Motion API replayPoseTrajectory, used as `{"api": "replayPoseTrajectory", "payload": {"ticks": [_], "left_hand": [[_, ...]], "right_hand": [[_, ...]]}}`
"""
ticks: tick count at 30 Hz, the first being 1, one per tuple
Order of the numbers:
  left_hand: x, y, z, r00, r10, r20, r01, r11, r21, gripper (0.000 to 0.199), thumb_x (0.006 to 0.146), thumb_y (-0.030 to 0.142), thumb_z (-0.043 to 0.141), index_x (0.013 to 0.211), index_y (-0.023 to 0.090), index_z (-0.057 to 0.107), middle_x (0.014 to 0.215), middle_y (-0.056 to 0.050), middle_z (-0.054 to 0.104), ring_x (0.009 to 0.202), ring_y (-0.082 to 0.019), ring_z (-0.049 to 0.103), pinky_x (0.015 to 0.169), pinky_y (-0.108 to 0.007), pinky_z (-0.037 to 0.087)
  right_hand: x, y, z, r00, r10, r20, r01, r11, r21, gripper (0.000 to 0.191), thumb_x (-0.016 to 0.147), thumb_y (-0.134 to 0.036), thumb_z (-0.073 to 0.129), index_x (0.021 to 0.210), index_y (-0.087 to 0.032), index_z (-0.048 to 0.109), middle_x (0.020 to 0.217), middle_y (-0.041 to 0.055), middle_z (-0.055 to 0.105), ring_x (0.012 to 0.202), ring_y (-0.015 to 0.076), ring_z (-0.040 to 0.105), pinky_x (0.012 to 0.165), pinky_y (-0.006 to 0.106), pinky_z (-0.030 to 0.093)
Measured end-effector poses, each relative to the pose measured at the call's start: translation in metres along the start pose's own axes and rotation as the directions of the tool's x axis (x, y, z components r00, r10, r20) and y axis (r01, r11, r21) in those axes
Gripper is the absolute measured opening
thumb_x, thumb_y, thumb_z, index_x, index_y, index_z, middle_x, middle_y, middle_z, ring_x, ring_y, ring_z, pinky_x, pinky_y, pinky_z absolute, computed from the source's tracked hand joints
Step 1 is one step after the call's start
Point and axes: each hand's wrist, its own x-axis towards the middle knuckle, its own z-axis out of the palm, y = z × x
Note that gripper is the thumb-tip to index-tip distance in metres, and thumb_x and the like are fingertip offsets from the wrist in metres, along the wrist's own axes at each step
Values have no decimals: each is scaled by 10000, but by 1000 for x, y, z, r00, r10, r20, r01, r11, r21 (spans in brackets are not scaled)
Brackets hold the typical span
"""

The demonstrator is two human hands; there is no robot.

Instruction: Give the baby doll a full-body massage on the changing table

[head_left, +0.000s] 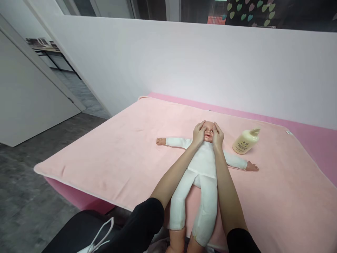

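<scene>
A baby doll (pixel 204 160) with a white cloth body lies on its back, its arms spread wide and its feet toward me. My left hand (pixel 199 133) cups the side of its head on the left, fingers pointing up toward the forehead. On the other side of the face, my right hand (pixel 218 136) cups the head in the same way, with the thumb near the eye. Between both hands the doll's mouth and nose show. The fingertips at the head's sides are partly hidden. A pale yellow pump bottle (pixel 244 142) stands tilted in view, right of the doll's head.
Under the doll a light pink blanket (pixel 105 154) covers a pink table (pixel 316 144). A white wall (pixel 189 66) with windows above runs along the back. At the left are a door (pixel 31 91) and grey floor (pixel 23 186).
</scene>
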Motion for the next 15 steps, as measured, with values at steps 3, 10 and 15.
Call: {"api": "replayPoseTrajectory", "payload": {"ticks": [3, 10, 15], "left_hand": [[4, -3, 0, 1000, 5, 1, -5, 1000, -20, 448, 780, 249, 417, 1187, 174, 589, 1300, -48, 542, 1236, -163, 456, 1086, -300, 306], [7, -4, -2, 999, 20, 46, -19, 1000, -21, 443, 769, 246, 439, 1182, 163, 580, 1292, -63, 546, 1222, -180, 468, 1072, -317, 328], [3, 3, -3, 997, 54, 61, -54, 998, 13, 496, 700, 298, 589, 1170, 140, 574, 1263, -100, 559, 1189, -202, 496, 1044, -314, 361]], "right_hand": [[3, 3, 1, 1000, 17, -20, -17, 999, 43, 421, 752, -329, 458, 1053, -114, 658, 1209, 103, 598, 1186, 203, 495, 1052, 361, 330], [0, 5, -1, 1000, 23, 7, -24, 990, 137, 472, 726, -373, 547, 1121, -122, 609, 1261, 100, 558, 1189, 212, 487, 1048, 373, 342], [-1, 5, -3, 999, 33, 25, -37, 986, 163, 503, 649, -334, 644, 1113, -142, 615, 1262, 80, 562, 1192, 207, 481, 1049, 352, 349]]}}
